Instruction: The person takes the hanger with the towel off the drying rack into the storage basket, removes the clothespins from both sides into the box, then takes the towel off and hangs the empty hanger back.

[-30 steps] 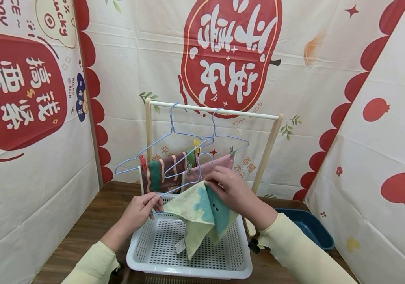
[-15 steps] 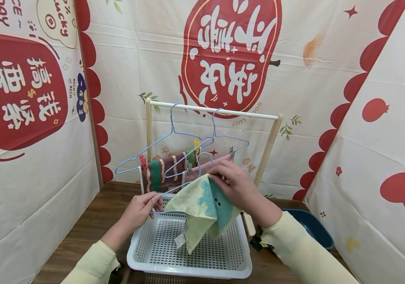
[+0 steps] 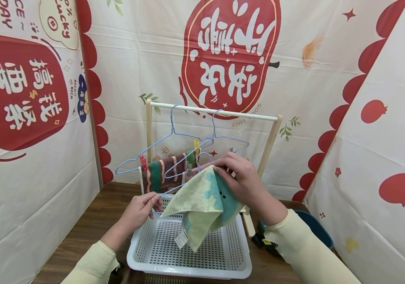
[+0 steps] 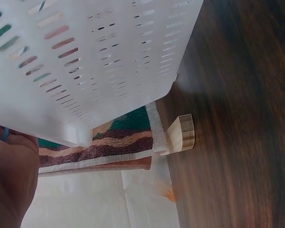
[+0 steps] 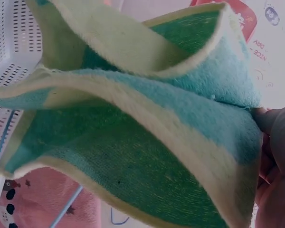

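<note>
My left hand [image 3: 140, 209] pinches the lower left corner of a blue wire hanger [image 3: 172, 190] over the basket's back left edge. A small towel [image 3: 199, 197], pale green and teal with a white tag, hangs in folds from my right hand [image 3: 243, 181], which pinches its top. The towel hides part of the hanger's lower wire; its green underside [image 5: 147, 156] shows in the right wrist view. Below is a white perforated basket [image 3: 188, 271]. Only part of my left hand [image 4: 12, 180] shows in the left wrist view.
Behind stands a rack [image 3: 223, 113] with two blue hangers. A striped towel [image 3: 154, 177] hangs there by red [image 3: 143, 163] and yellow pegs [image 3: 197, 146], and a pink towel [image 5: 52, 194] by grey pegs [image 3: 189, 167]. A blue basin [image 3: 312, 225] is at right.
My right hand has moved up and to the right, drawing the top of the green towel with it. The towel covers more of the held hanger. My left hand has stayed put.
</note>
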`<state>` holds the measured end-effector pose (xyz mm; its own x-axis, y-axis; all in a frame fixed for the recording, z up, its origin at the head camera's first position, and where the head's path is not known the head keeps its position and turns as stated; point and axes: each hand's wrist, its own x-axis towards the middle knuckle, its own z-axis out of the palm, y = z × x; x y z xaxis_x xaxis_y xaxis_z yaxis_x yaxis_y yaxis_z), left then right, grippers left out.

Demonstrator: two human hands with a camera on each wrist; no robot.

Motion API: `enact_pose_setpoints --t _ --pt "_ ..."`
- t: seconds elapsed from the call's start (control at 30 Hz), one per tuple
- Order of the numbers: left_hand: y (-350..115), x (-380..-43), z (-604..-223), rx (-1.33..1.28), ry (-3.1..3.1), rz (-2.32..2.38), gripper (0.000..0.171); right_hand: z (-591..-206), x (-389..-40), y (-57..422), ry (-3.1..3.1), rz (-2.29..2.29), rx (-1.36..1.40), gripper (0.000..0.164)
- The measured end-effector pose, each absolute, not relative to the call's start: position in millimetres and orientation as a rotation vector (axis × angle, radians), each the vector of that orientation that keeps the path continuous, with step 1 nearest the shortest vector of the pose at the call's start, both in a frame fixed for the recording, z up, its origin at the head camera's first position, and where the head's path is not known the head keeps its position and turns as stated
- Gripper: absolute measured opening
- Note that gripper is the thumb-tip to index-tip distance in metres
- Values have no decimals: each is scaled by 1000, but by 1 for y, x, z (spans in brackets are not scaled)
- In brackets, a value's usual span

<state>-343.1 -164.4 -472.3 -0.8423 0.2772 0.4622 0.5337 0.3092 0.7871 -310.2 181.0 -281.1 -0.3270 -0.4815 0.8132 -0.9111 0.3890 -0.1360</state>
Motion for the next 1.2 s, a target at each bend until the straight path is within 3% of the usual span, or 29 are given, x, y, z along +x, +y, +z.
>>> enact_pose_setpoints --t 0.9,1.2 --pt "-163 -348 -471 -717 -2304 -1551 25 -278 -307 191 -1963 1025 1367 34" --pt "-161 -349 -469 -718 -2294 -1564 25 -304 -315 186 -2118 871 1385 22"
